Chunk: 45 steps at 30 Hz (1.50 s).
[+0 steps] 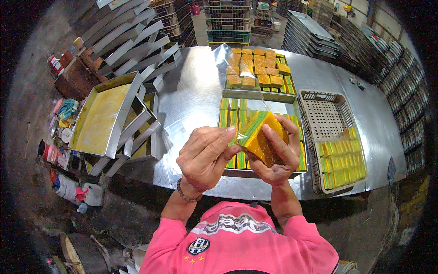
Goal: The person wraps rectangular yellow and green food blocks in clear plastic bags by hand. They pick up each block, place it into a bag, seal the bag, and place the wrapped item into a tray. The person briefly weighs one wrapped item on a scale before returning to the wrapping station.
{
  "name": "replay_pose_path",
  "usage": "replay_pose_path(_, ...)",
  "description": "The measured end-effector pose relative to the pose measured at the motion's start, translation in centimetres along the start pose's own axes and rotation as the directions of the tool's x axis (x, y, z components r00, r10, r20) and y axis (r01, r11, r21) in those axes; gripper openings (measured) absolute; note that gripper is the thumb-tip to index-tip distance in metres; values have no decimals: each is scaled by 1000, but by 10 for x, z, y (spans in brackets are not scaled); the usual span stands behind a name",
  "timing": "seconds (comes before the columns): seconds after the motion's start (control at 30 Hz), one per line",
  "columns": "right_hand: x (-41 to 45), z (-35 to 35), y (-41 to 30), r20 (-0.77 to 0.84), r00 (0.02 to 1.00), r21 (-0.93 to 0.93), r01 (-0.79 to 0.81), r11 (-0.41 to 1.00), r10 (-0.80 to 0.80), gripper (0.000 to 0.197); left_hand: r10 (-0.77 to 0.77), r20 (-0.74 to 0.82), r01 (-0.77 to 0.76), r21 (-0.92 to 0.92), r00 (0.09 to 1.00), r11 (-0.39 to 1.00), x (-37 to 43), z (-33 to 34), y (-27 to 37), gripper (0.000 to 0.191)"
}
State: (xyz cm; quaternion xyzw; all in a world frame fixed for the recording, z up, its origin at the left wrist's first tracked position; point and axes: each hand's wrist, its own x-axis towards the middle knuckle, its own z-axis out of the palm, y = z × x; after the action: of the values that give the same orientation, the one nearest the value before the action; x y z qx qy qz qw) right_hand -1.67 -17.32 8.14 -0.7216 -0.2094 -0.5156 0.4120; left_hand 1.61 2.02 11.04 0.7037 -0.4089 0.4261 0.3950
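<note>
My right hand point(280, 150) holds a block of yellow and green layered cake point(261, 137), tilted, with a browned face towards me. My left hand point(208, 154) pinches clear plastic film at the cake's left corner, thumb against forefinger. Both hands are above a metal tray point(301, 137) with rows of upright layered cake pieces point(233, 113). Behind it a second tray holds browned cake pieces point(260, 70), partly under a clear plastic sheet point(222, 54). At the right a plastic crate point(323, 120) holds several rows of wrapped cake pieces point(342, 161).
Metal trays point(137, 44) are stacked crosswise at the left, one with a yellow-coated base point(106, 116). More trays point(308, 29) stand behind the steel table point(191, 78), beside stacked plastic crates point(227, 20). A dark cloth-like scrap point(391, 169) lies near the table's right edge.
</note>
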Motion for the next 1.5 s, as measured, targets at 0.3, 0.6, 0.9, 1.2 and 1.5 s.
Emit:
replay_pose_path(0.3,-1,4,-7,-31,998,36,52,998,-51,67,-129,-173,100,-164,977,981,8,10,14,27)
replay_pose_path(0.6,4,6,-12,-131,988,5,85,996,-84,64,-120,-279,53,-235,953,970,-6,25,9,32)
replay_pose_path(0.9,7,14,-14,-168,983,9,79,997,-76,64,-51,-167,39,-77,985,996,-4,14,22,34)
replay_pose_path(1.2,11,21,-12,-201,970,-11,136,991,-135,63,54,-192,-51,25,980,998,1,14,18,29)
replay_pose_path(1.5,13,25,-13,-126,990,19,66,998,-63,65,223,-103,-188,273,969,944,5,5,12,33)
